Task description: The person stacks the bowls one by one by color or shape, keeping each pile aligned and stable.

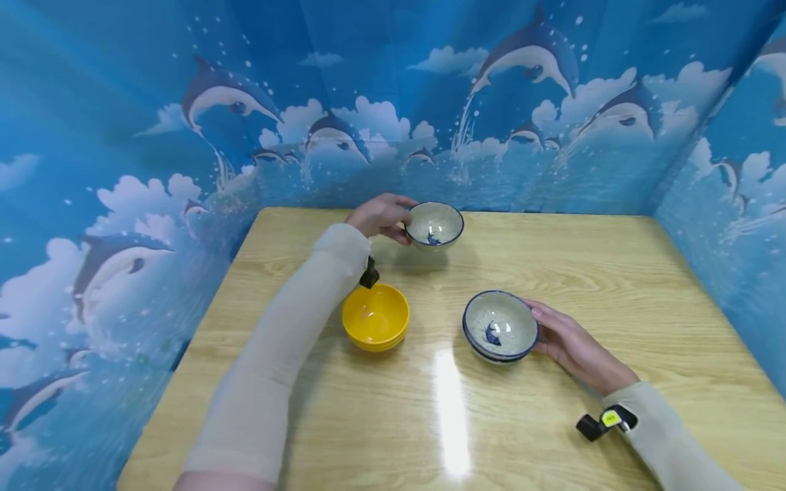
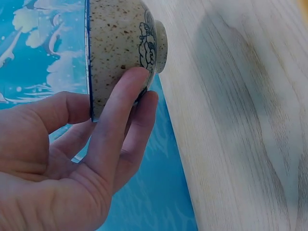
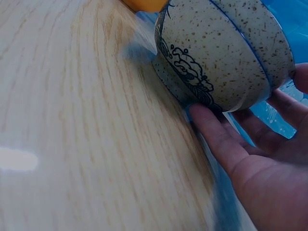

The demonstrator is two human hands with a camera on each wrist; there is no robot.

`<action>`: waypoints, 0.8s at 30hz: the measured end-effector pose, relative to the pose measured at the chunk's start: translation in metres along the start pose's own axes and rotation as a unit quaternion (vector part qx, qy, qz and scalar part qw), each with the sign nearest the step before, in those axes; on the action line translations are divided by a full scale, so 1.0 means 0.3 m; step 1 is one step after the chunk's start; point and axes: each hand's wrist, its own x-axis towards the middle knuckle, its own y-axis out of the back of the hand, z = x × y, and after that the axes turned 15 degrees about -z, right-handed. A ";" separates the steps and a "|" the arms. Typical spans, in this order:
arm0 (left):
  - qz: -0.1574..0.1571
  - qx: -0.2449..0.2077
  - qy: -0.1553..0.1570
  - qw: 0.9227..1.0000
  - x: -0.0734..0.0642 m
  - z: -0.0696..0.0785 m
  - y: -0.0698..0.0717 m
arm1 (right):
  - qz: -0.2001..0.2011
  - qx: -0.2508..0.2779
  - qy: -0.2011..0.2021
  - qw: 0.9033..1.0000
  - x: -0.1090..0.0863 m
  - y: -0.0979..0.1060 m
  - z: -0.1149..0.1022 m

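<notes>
My left hand [image 1: 385,217] grips a speckled grey bowl [image 1: 434,225] with a blue rim and a blue fish inside, near the table's far edge. In the left wrist view, the fingers [image 2: 118,115] lie against its outer wall, and its foot is raised off the wood. To the right, my right hand [image 1: 571,341] holds two nested bowls [image 1: 500,324] of the same pattern by their right side. In the right wrist view, the fingertips reach under the lower bowl [image 3: 207,57], close over the table, and the thumb is at the upper rim.
A stack of yellow bowls [image 1: 376,317] stands on the wooden table [image 1: 381,423], beside the left forearm and left of the two nested bowls. Blue dolphin-print cloth [image 1: 393,82] rises behind the table and along its sides. Each wrist wears a small black camera [image 1: 370,274].
</notes>
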 end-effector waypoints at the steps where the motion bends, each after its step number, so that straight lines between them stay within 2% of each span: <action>1: -0.001 -0.001 -0.002 1.000 -0.005 0.003 -0.004 | 0.000 -0.001 0.000 1.000 -0.001 0.001 -0.001; 6: -0.005 -0.008 -0.011 1.000 -0.027 0.008 -0.020 | -0.003 -0.003 0.005 1.000 -0.005 0.008 -0.003; 12: -0.006 0.004 -0.021 1.000 -0.051 0.003 -0.041 | -0.012 0.008 0.015 1.000 -0.004 0.012 -0.004; 18: -0.013 0.010 -0.047 0.999 -0.073 0.001 -0.082 | -0.016 0.012 0.020 1.000 -0.002 0.010 -0.001; 24: -0.025 0.030 -0.050 0.998 -0.086 0.009 -0.129 | -0.012 0.011 0.017 1.000 -0.002 0.009 0.005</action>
